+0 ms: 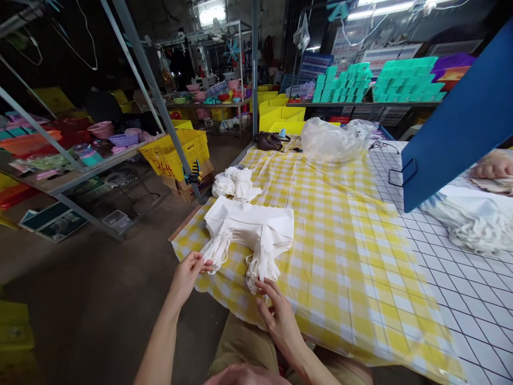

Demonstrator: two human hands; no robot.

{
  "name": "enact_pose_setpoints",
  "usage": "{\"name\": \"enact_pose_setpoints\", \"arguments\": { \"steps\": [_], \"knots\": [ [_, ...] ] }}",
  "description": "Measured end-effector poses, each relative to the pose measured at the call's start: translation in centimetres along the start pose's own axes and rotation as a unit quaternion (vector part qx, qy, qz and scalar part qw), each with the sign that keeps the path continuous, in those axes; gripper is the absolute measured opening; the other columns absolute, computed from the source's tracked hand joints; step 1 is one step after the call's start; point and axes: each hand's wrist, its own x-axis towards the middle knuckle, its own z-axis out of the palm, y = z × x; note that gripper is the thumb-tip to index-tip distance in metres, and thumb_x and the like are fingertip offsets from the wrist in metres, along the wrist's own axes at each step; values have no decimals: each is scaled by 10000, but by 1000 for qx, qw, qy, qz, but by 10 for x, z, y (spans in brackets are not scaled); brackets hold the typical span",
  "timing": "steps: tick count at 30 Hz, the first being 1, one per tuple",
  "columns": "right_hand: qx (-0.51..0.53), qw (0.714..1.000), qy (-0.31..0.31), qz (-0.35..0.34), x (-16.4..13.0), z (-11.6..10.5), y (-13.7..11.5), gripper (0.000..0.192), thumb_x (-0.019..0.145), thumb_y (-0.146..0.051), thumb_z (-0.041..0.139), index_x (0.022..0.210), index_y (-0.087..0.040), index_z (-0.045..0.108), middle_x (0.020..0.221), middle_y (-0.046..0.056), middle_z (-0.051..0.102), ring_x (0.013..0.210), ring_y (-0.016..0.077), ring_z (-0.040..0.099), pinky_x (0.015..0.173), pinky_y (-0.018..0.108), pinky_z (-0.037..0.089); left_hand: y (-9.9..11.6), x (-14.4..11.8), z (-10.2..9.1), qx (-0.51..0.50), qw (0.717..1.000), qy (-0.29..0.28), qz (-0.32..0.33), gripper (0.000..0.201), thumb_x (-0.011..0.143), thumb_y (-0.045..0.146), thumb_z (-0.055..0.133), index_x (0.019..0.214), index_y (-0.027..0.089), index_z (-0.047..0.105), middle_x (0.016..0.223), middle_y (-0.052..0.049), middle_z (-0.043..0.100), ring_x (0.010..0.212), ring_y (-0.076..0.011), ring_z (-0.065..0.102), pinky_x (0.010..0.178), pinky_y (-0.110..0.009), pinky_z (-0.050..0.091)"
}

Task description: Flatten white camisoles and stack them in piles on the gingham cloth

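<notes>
A stack of white fabric pieces [252, 222] lies on the yellow-and-white checked tablecloth [324, 256], with two bunches of narrow white straps hanging toward me. At the left bunch [216, 254], my left hand [188, 275] pinches a strap's looped end between thumb and fingers. My right hand [279, 313] is at the lower end of the right bunch [262, 262], its fingertips touching or just beside the loops. Its thumb and fingers are apart. Behind the stack sits a crumpled pile of white fabric [235, 183].
To the right, a blue panel [457, 117] leans over another table. Another person's hand [492, 166] is near more white strapped fabric [473, 219]. A clear plastic bag [334, 139] and a dark handbag [270, 141] lie at the far end. A metal post [168, 101] rises by the left edge.
</notes>
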Motion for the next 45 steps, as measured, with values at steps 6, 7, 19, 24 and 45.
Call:
{"name": "enact_pose_setpoints", "arguments": {
  "steps": [6,7,19,24,45],
  "knots": [
    [-14,1000,-20,0,2,-1,0,345,833,-302,433,1129,-210,585,1246,124,502,825,177,629,569,249,505,-3,2,1,6,1000,-11,-10,423,658,593,544,753,199,423,780,-71,696,709,-223,669,692,-335,500],
    [-16,1000,-20,-2,2,-1,-1,346,834,-301,431,1130,-208,584,1249,124,501,832,177,629,570,247,507,-4,3,1,6,1000,-11,-10,421,656,588,544,758,201,416,774,-68,695,706,-221,669,689,-332,499],
    [-213,961,71,-160,-14,2,12,562,830,-151,390,1377,-249,310,1410,85,360,1177,216,486,886,313,484,-7,28,-22,276,959,68,-15,326,754,381,448,1014,186,476,615,13,648,496,-173,619,553,-274,456],
    [-256,940,148,-170,-6,-14,25,559,857,-166,377,1396,-250,252,1430,89,317,1194,218,467,872,317,492,18,63,-21,422,894,122,85,329,799,357,414,1031,172,554,876,-72,683,802,-212,648,667,-272,468],
    [-357,925,-96,-87,193,-86,10,490,934,-387,203,1332,-194,415,1429,74,320,1341,205,212,1065,423,213,70,170,85,384,865,-307,98,491,806,484,424,1235,266,524,1394,-38,391,1332,-288,238,1088,-480,110]
  ]
}}
